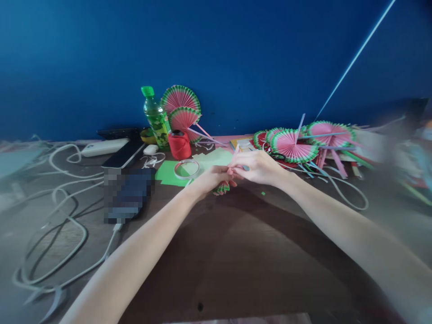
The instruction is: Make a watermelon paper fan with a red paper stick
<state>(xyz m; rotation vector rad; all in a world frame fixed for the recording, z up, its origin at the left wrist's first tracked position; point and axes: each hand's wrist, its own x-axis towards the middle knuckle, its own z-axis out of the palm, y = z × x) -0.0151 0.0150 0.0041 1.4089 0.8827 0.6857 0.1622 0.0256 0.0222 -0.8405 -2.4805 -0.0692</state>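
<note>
Both my hands meet over the middle of the table. My left hand [216,178] is closed around a folded paper fan [222,188], whose pink pleats and green edge show below the fingers. My right hand [253,165] pinches the pink upper end of the same fan, its fingertips touching those of the left. Most of the fan is hidden by my fingers. Just behind my hands lie green paper sheets [168,173] with a roll of tape [186,169] on top.
Finished pink and green paper fans [293,145] lie at the right; more fans [181,101] lean on the blue wall beside a green bottle [155,114] and a red spool [179,145]. A phone [130,195] and looping white cables [72,216] cover the left side.
</note>
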